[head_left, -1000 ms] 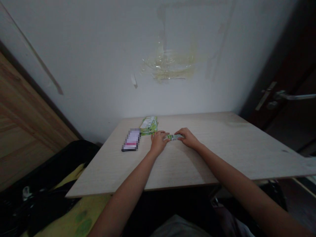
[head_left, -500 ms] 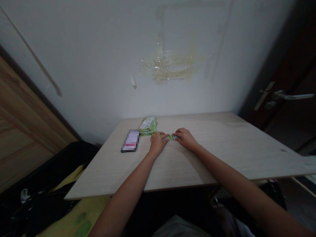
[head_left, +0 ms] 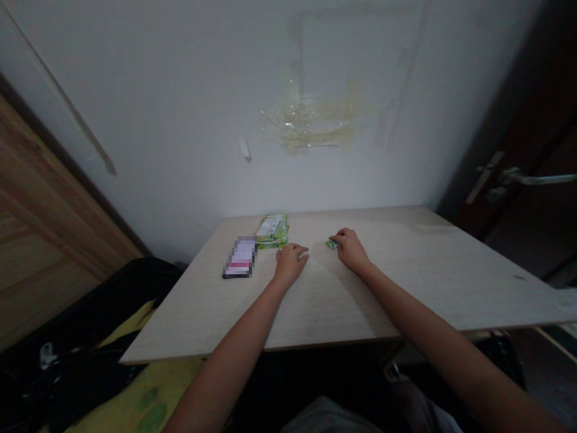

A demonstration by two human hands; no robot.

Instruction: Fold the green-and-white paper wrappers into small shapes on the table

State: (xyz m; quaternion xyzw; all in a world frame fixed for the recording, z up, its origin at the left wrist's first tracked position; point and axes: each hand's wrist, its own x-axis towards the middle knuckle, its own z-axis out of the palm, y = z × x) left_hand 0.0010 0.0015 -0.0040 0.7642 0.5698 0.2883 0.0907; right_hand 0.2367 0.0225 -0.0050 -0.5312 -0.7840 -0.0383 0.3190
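Observation:
My right hand (head_left: 352, 248) is closed on a small folded green-and-white packet (head_left: 331, 245), gripped between thumb and fingers just above or on the table. Most of the packet lies hidden behind the fingers. To the left, my left hand (head_left: 290, 262) rests on the tabletop with thumb and forefinger apart and nothing visible held between them. Just beyond it lies a stack of green-and-white packets (head_left: 273, 231), flat and slightly uneven.
A phone (head_left: 241, 257), its screen blurred out, lies left of the stack. The pale wooden table (head_left: 433, 270) reaches back to a wall (head_left: 180, 120) with old tape marks (head_left: 311, 123). At the right is a dark door with a metal handle (head_left: 541, 178).
The green packet was stretched flat between both hands, then became folded shorter. My right hand has since moved right with it, and my left hand has let go and stayed in place.

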